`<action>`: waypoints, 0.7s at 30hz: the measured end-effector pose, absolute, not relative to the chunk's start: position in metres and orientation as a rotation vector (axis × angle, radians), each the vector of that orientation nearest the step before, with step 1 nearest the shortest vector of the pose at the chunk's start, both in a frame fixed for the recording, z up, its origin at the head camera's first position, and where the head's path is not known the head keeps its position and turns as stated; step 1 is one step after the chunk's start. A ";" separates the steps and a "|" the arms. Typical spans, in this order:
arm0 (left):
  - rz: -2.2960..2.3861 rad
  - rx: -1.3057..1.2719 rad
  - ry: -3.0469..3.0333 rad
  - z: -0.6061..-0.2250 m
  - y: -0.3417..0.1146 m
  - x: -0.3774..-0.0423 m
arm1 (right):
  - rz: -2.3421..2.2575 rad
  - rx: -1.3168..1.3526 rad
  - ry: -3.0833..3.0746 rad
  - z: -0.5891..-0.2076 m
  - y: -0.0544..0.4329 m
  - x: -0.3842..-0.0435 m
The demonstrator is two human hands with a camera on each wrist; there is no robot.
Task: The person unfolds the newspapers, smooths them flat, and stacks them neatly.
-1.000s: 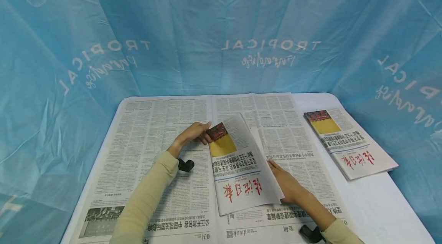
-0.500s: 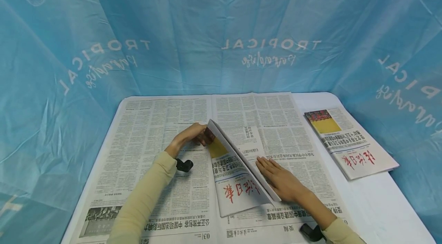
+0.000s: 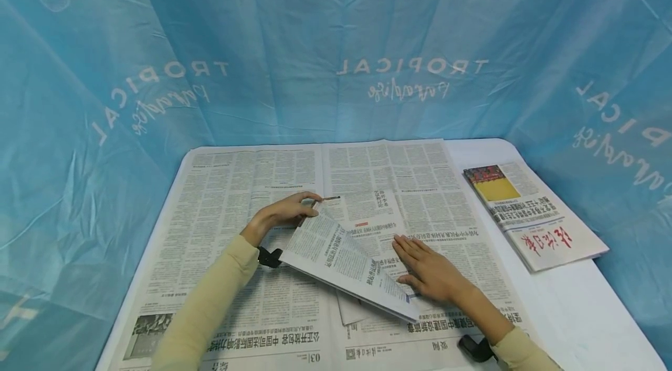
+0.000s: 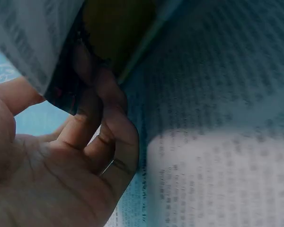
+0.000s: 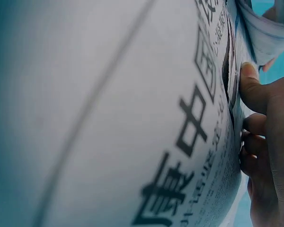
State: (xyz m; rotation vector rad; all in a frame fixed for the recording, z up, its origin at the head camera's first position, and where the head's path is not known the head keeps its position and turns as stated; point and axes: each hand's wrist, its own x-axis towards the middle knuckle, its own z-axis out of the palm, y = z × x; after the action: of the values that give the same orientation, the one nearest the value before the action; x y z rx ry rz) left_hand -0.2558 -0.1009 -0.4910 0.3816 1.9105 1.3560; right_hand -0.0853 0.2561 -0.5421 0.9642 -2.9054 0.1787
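My left hand (image 3: 286,210) pinches the corner of a folded newspaper (image 3: 341,257) between thumb and fingers. The lifted part slants toward the lower right, its printed side showing. In the left wrist view the dark picture corner sits between thumb and curled fingers, with yellow print (image 4: 118,33) behind them. To the right, my right hand (image 3: 433,272) rests with straight fingers on a newspaper page (image 3: 378,225) bearing a small red mark. Its thumb (image 5: 251,78) and fingertips touch paper in the right wrist view. The raised paper hides part of the layer below.
Open newspaper sheets (image 3: 226,184) cover much of the white table (image 3: 572,312). A folded newspaper stack (image 3: 532,216) with red lettering lies at the right side. Blue printed curtains (image 3: 304,38) hang behind and beside the table.
The right part of the folded newspaper has swung up and over to the left, covering the red lettering. My right hand has left its edge and lies flat on the paper.
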 end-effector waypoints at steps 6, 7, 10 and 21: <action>1.309 0.343 1.990 -0.493 -0.108 -0.248 | 0.146 0.942 -2.852 -0.544 0.260 -0.087; 1.291 0.349 2.015 -0.493 -0.110 -0.246 | 0.143 0.934 -2.850 -0.544 0.261 -0.087; 1.252 0.362 2.073 -0.495 -0.116 -0.243 | 0.154 0.918 -2.848 -0.545 0.263 -0.087; 1.176 0.268 2.236 -0.489 -0.150 -0.238 | 0.164 0.889 -2.862 -0.545 0.266 -0.088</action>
State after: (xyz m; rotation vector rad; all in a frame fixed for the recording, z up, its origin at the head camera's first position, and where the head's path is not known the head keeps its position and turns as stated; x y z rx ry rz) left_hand -0.2379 -0.1496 -0.4894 0.2685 2.2359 1.1756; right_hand -0.0881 0.2664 -0.5453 0.8889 -2.8621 0.1637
